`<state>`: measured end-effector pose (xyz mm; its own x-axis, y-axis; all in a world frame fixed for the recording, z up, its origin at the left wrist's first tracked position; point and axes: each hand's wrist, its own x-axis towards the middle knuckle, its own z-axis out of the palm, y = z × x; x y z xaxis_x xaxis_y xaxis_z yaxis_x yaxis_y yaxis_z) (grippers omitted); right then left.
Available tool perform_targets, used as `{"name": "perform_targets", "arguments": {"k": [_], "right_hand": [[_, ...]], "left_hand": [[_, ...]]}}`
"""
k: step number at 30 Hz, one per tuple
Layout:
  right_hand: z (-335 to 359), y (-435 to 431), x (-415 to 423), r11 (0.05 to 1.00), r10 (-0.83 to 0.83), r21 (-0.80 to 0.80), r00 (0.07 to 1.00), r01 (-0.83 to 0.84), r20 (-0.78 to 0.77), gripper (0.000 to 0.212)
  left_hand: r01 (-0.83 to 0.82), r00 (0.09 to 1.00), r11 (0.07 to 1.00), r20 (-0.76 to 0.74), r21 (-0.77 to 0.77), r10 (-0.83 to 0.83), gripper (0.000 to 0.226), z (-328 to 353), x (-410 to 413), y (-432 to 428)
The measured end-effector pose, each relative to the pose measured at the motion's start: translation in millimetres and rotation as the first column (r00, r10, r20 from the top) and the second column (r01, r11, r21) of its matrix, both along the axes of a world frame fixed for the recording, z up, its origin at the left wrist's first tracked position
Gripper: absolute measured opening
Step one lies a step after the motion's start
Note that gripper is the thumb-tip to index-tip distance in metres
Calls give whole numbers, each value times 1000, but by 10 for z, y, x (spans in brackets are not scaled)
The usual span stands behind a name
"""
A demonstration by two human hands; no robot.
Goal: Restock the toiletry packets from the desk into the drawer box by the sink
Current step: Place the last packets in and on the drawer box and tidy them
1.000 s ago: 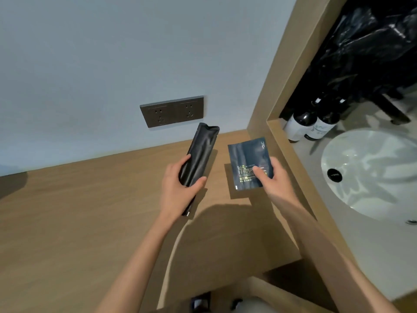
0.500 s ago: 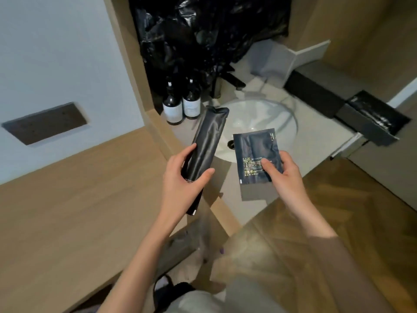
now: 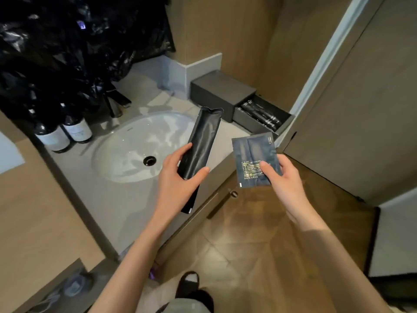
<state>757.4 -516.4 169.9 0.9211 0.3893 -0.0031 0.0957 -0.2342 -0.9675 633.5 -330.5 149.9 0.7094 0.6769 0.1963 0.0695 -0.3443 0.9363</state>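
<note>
Gripping long packet [image 3: 199,143] left hand [image 3: 178,184], square packet [image 3: 253,161] right hand [image 3: 285,179]

My left hand [image 3: 178,184] grips a long, narrow black packet [image 3: 199,148] around its lower half, tilted so its crimped top leans up and to the right above the counter's front edge beside the basin. My right hand [image 3: 285,179] pinches a flat, square dark-blue packet [image 3: 253,161] with small printed text, thumb on its lower right. The dark drawer box [image 3: 223,93] stands at the counter's far right corner, its drawer [image 3: 262,118] pulled open with black packets lying inside.
</note>
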Motion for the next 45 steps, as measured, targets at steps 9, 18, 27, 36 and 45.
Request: {"name": "perform_targets", "arguments": {"k": [9,18,27,36,45], "right_hand": [[-79,-133,1358,999,-12,-31,1000,12,-13,16],[-244,247,2988,983,119,-125,985,-135,-125,20],[-464,1054,4249,962,245,-88,958,-260,-152,32],[-765,1849,5160,850,497,-226,867,-476,43,50],[-811,2011,5462,572,794,-567,574,-593,201,65]], "left_hand": [[-48,997,999,-59,12,48,64,-173,1329,-29],[-140,965,987,-212,75,153,68,-361,2893,411],[-195,902,971,-363,135,232,73,-473,3913,793],[-343,760,912,-504,224,410,77,-577,4520,871],[-430,627,832,-548,350,554,74,-676,4850,885]]}}
